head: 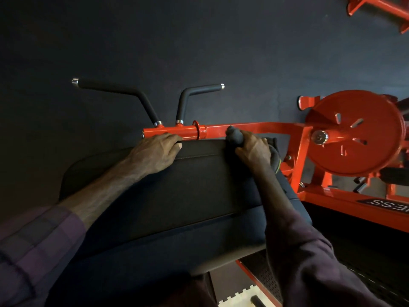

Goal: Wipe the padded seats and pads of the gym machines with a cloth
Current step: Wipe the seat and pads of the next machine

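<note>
At the left, the left hand (156,151) is laid on the top edge of the black padded pad (177,196), its fingers curled over the rim just below the orange tube (172,134) of the machine frame, from which two black-gripped handles (141,100) rise. The pad appears to be steadied by this hand, and that hold is best kept firm so the cushion does not rock under the strokes. Further right, a dark grey cloth (235,138) is bunched in the right hand (254,151), whose fingers are wrapped round it at the pad's upper right corner, with part of the fabric trailing past the knuckles. The wiping of the top edge seems to be in hand; the cloth would be better flattened against the vinyl than kept wadded, and drawn along the stitched seam, where grime is likely to collect, then down the face in overlapping passes. Beyond the hand, the orange cam disc (356,134) and its pivot are best avoided, since grease there could be carried back onto the pad.
</note>
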